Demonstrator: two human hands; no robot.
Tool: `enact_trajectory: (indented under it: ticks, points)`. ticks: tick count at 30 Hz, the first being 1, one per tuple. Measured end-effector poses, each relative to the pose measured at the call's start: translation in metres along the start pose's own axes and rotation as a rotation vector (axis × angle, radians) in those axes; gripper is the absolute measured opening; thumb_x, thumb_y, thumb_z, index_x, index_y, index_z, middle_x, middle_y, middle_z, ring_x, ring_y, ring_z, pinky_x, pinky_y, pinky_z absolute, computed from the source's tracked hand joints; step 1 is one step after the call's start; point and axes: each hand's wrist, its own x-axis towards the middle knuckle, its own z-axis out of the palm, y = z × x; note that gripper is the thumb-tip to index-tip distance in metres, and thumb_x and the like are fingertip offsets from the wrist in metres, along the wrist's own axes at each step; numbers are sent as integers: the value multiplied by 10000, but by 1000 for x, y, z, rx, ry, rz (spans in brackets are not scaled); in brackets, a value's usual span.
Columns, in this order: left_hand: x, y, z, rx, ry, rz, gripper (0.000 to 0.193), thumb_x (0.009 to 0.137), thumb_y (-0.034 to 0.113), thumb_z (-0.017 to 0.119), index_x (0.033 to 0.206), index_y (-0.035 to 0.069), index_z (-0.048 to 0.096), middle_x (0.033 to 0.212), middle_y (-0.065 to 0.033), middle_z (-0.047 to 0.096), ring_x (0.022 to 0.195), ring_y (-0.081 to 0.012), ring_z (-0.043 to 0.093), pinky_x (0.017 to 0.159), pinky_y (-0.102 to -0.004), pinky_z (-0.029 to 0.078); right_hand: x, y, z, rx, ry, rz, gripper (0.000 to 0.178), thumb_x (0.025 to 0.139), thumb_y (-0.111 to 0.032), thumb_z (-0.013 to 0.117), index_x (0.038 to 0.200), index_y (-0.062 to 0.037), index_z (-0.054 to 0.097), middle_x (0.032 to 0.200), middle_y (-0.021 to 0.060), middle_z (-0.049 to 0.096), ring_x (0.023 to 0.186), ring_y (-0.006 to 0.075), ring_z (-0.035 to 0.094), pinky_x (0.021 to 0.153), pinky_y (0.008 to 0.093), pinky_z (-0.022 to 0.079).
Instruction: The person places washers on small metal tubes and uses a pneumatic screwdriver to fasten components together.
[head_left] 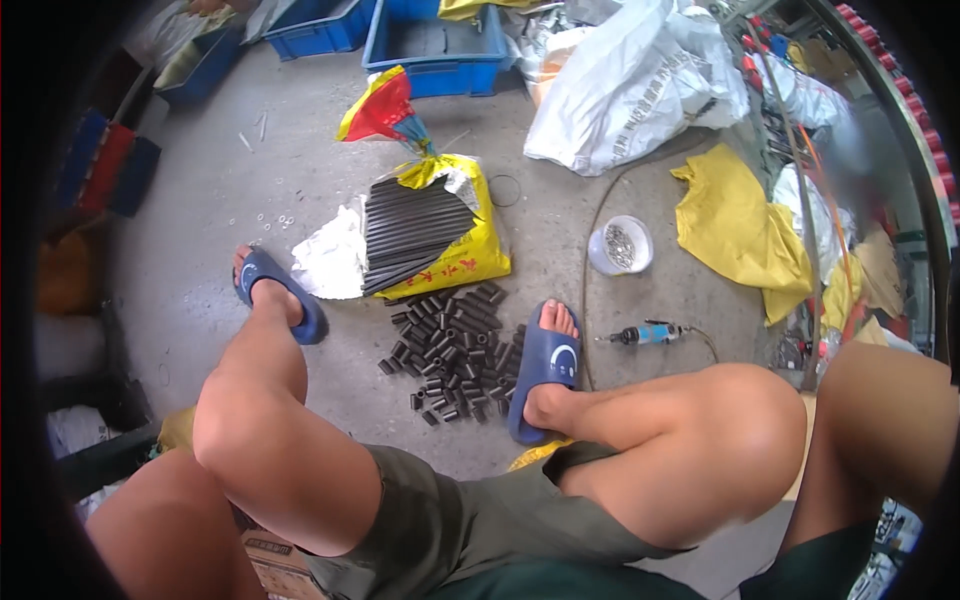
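Neither of my hands shows. My bent left arm (160,525) is at the lower left edge, and my bent right arm (890,420) comes out of a dark green sleeve at the lower right. Between my blue slippers lies a loose heap of short black tube pieces (450,345). Just behind it, a torn yellow bag (485,240) lies on its side, with long black rods (415,225) exposed in it. Right of my right foot lies a blue air screwdriver (645,334) with its hose. A white tub (630,233) of small metal parts stands beyond it.
Blue plastic crates (440,75) stand along the back. A large white woven sack (640,100) slumps at the back right, with a yellow sack (745,235) flat on the floor before it. A dark hose (588,300) runs across the floor. Small rings (285,221) lie scattered left of the bag.
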Motion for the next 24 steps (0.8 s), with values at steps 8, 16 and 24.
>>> enact_trajectory:
  ticks: [8, 16, 24]
  points:
    - [10, -22, -1, 131, -57, -35, 484, 908, 275, 691, 1322, 42, 600, 1296, -173, 595, 1107, -333, 615, 850, -447, 554, 12, 21, -2, 26, -8, -55, 417, 949, -152, 747, 1340, -33, 666, 1203, 49, 736, 1039, 79, 678, 925, 198, 478]
    - [39, 43, 38, 283, -250, 130, 527, 880, 314, 725, 1311, 40, 592, 1259, -179, 599, 1072, -341, 616, 839, -459, 539, -11, -26, 3, 397, -85, 374, 366, 1003, -296, 714, 1275, -52, 733, 1066, 2, 762, 898, 16, 645, 871, 163, 465]
    - [126, 150, 116, 603, -476, 572, 574, 853, 354, 759, 1299, 38, 583, 1222, -184, 604, 1038, -350, 618, 827, -472, 523, -7, -5, -5, -233, 120, -382, 313, 984, -255, 714, 1196, -25, 726, 1049, 23, 750, 906, 71, 649, 869, 210, 474]
